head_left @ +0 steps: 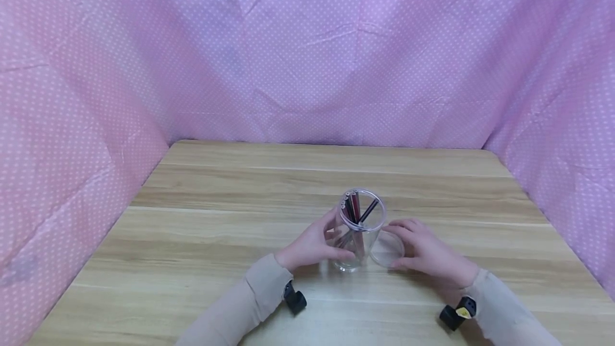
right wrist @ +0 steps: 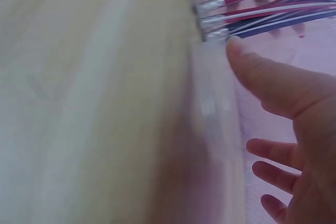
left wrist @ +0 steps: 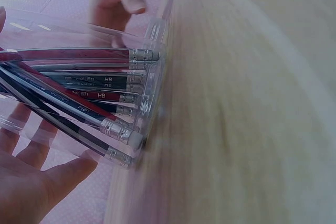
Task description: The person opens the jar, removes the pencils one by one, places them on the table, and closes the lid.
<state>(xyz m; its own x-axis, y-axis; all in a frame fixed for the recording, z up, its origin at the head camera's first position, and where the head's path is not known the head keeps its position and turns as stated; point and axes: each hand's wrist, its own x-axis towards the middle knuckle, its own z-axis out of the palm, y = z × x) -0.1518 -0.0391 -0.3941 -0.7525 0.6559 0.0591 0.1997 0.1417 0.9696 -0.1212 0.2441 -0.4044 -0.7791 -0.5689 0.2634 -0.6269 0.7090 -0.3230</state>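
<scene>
A clear plastic jar (head_left: pixel 372 231) stands upright on the table, its top uncovered. Inside lean several red and black pencils (left wrist: pixel 100 95), eraser ends down at the jar's base. My left hand (head_left: pixel 312 242) holds the jar from its left side, thumb in front and fingers around the back. Right beside the jar, a round clear lid (head_left: pixel 387 250) lies on the tabletop. Around that lid's right side my right hand (head_left: pixel 427 250) is spread. In the right wrist view its thumb is close to the lid's edge, while the other visible fingers stand apart from it.
The wooden table (head_left: pixel 230 191) extends beyond both hands to its far edge. Pink dotted cloth (head_left: pixel 307 68) hangs behind it and along both sides. Each wrist carries a small black camera, one on the left sleeve (head_left: pixel 261 282).
</scene>
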